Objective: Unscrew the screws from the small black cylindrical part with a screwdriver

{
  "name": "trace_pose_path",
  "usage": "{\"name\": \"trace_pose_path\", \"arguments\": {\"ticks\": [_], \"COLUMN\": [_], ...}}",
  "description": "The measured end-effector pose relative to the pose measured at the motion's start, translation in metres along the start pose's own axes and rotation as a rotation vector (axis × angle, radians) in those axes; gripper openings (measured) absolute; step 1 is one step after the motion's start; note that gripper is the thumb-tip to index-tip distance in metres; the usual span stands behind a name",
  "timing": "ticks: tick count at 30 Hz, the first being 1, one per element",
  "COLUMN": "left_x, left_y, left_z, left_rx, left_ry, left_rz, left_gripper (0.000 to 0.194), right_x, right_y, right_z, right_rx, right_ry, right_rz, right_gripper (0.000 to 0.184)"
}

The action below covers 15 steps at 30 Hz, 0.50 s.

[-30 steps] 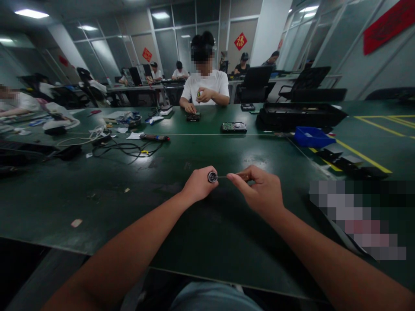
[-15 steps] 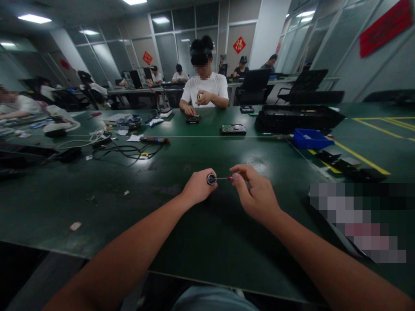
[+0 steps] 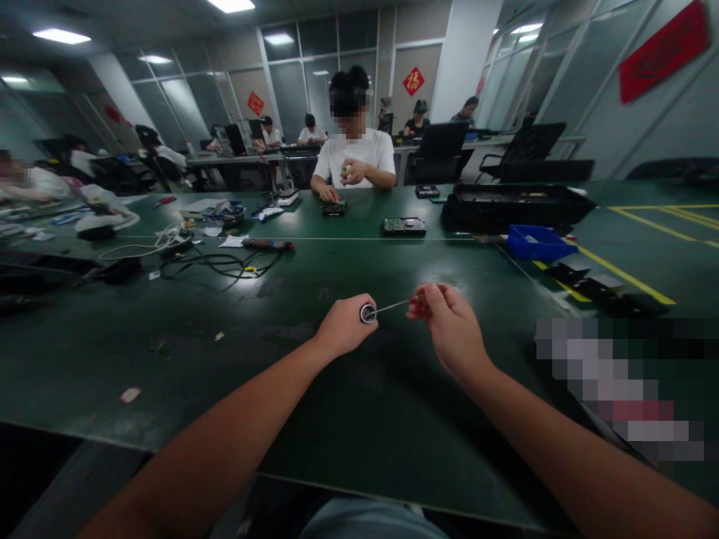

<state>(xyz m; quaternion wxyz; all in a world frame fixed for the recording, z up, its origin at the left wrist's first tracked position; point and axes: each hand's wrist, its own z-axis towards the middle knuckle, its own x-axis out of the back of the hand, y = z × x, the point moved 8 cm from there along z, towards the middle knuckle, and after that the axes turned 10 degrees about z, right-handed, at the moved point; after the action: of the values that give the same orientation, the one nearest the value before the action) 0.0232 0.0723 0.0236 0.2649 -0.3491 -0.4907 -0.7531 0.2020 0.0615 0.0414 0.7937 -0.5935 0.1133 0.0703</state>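
Observation:
My left hand (image 3: 347, 323) is closed around a small cylindrical part (image 3: 368, 314); its round end, dark inside with a silvery rim, faces me. The rest of the part is hidden in the fist. A thin metal screwdriver shaft (image 3: 392, 306) runs from that end up and to the right. My right hand (image 3: 452, 322) pinches the screwdriver at its other end, fingers curled together over the handle. Both hands are above the green table (image 3: 320, 419), over its near middle.
Across the table a person (image 3: 359, 153) handles a small dark device (image 3: 333, 207). A hard drive (image 3: 404, 225) lies before them. To the right are a long black housing (image 3: 505, 206), a blue bin (image 3: 539, 242) and several black pieces. Black cables (image 3: 225, 262) and another tool (image 3: 269, 244) lie left.
My right hand has turned and shifted slightly right, its fingers now curled over the screwdriver's red handle. The shaft tilts up more to the right. My left hand stays nearly in place.

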Motion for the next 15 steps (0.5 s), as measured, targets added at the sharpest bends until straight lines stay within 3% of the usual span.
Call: {"name": "trace_pose_path", "arguments": {"ticks": [5, 10, 15], "left_x": [0.001, 0.001, 0.000], "left_y": [-0.002, -0.002, -0.004], "left_z": [0.001, 0.001, 0.000], "left_rx": [0.015, 0.025, 0.033], "left_ry": [0.015, 0.008, -0.003], "left_rz": [-0.009, -0.010, 0.009], "left_gripper": [0.005, 0.004, 0.004], "right_x": [-0.013, -0.020, -0.024], "right_y": [-0.020, -0.031, -0.045], "right_z": [-0.013, -0.021, -0.025], "right_rx": [0.183, 0.264, 0.371], "right_ry": [-0.075, -0.130, -0.137], "right_rz": [-0.294, -0.408, -0.677], "right_gripper": [0.023, 0.022, 0.028]}}
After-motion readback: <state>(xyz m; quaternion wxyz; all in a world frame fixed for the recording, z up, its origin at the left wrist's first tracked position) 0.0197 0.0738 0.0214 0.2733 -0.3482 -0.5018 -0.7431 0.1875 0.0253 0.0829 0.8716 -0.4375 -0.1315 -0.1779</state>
